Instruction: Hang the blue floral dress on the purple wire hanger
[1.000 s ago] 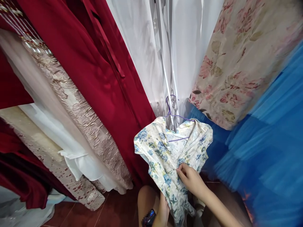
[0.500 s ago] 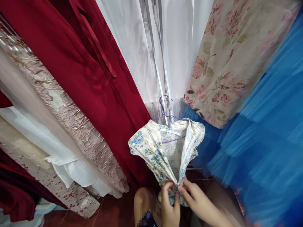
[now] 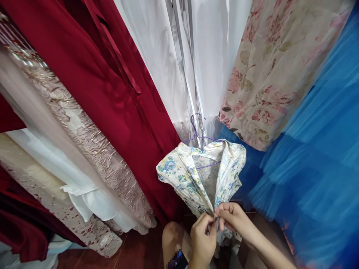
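Note:
A white shirt with blue and yellow flowers (image 3: 179,175) hangs on a thin purple hanger (image 3: 195,129), its neck gaping in a deep V. At the bottom of that V, my left hand (image 3: 204,233) has its fingers curled and pinched on the front edge of the cloth. My right hand (image 3: 231,216) pinches the opposite front edge right beside it, thumb against forefinger. The fingertips of both hands almost meet. Whether a button sits between them is too small to tell. Below the hands, the lower part of the shirt is mostly hidden.
Long garments hang all around: a dark red one (image 3: 112,93), a white one (image 3: 148,45), a beige floral one (image 3: 260,86) and a blue tulle one (image 3: 305,179). Metal poles (image 3: 186,71) run behind the hanger. My bare knee (image 3: 172,239) is below, over a reddish tiled floor (image 3: 134,250).
My right hand has risen slightly along the shirt's front edge, and my left hand's fingers have curled in more tightly. The whole view has shifted a little.

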The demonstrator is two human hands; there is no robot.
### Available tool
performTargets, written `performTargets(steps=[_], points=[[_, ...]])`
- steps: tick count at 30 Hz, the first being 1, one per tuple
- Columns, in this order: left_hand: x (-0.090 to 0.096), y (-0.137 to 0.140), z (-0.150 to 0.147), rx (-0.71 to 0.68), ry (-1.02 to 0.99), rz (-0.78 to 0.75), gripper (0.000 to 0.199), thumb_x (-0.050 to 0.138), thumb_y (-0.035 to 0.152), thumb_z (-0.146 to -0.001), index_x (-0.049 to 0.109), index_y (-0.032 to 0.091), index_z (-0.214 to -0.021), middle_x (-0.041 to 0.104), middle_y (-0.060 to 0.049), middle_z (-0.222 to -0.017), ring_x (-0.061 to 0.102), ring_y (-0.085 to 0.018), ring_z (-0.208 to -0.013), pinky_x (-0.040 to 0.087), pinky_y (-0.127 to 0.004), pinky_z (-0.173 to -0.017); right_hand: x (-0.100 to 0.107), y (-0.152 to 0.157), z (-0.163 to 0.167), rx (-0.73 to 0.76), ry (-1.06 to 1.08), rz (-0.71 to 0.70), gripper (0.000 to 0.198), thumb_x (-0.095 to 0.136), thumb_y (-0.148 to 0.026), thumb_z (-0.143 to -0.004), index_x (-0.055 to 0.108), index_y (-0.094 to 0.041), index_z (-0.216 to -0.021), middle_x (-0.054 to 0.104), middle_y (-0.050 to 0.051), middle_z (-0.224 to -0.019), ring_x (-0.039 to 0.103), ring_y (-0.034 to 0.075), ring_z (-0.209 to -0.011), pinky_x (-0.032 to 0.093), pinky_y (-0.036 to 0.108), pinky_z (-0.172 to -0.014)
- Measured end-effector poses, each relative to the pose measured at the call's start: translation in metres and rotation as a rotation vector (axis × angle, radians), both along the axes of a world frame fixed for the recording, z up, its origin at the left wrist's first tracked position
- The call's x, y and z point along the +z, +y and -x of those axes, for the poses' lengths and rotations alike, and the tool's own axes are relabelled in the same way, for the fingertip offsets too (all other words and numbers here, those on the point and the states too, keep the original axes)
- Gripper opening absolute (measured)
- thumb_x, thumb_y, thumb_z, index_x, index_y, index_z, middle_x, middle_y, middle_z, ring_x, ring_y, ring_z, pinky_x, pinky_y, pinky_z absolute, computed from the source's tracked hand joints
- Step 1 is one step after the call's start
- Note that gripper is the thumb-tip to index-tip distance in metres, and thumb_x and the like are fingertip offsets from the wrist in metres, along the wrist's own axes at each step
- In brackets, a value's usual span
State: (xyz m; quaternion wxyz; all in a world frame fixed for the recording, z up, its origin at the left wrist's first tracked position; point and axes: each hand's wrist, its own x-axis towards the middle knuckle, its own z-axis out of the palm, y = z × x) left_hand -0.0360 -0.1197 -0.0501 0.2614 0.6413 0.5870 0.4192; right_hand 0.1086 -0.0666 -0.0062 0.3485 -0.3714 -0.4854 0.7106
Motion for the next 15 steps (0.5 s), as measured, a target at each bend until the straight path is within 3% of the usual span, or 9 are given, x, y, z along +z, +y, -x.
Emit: performTargets(steps=[3,10,15], points=[[0.017,0.002,0.003,-0.037,0.147,0.054,0.018,0.048,0.014,-0.089,0.054,0.02,-0.073,0.06,-0.002,-0.077,0.055,-0.015,-0.07,0.036,-0.026,-0.064,0.024,0.021,0.006,-0.084,0.079,0.013,0.038,0.066,-0.05,-0.081,0.065,-0.013,-0.072,0.063,0.0,-0.047,0.02,0.003,-0.034,0.009,0.023,-0.04],[0.058,0.002,0.001,-0.211,0.634,0.156,0.016,0.051,0.012,-0.078,0.062,0.021,-0.083,0.068,-0.004,-0.089,0.064,-0.021,-0.077,0.035,-0.03,-0.062,0.101,0.091,0.021,-0.222,0.195,-0.222,0.033,0.071,-0.044,-0.076,0.07,-0.014,-0.065,0.063,0.003,-0.052,0.023,0.004,-0.037,0.01,0.025,-0.04],[0.06,0.008,-0.01,-0.311,0.817,0.287,0.028,0.058,0.01,-0.069,0.068,0.016,-0.094,0.07,-0.013,-0.099,0.067,-0.031,-0.083,0.043,-0.035,-0.067,0.129,0.11,0.032,-0.267,0.244,-0.288,0.032,0.072,-0.044,-0.073,0.067,-0.014,-0.063,0.062,0.001,-0.051,0.024,0.003,-0.036,0.011,0.024,-0.038]])
